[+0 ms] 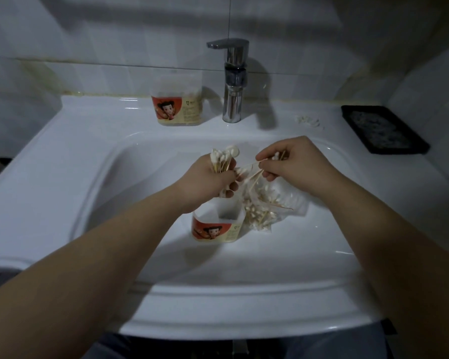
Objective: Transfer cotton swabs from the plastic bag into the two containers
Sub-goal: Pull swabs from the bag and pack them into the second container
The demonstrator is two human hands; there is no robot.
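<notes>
My left hand (210, 180) grips an upright bundle of cotton swabs (221, 158) above the white sink basin (270, 255). My right hand (293, 159) pinches a few swabs (252, 174), their sticks slanting toward the left hand. Below both hands, an open plastic container (218, 226) with a red cartoon label stands in the basin. A clear plastic bag (267, 206) with several swabs lies to its right. The second container (178, 104), with the same label, stands on the ledge left of the faucet.
A chrome faucet (232, 81) rises at the back middle of the sink. A black tray (384, 129) lies on the right ledge, with a few loose swabs (309, 121) to its left. White tiled wall behind.
</notes>
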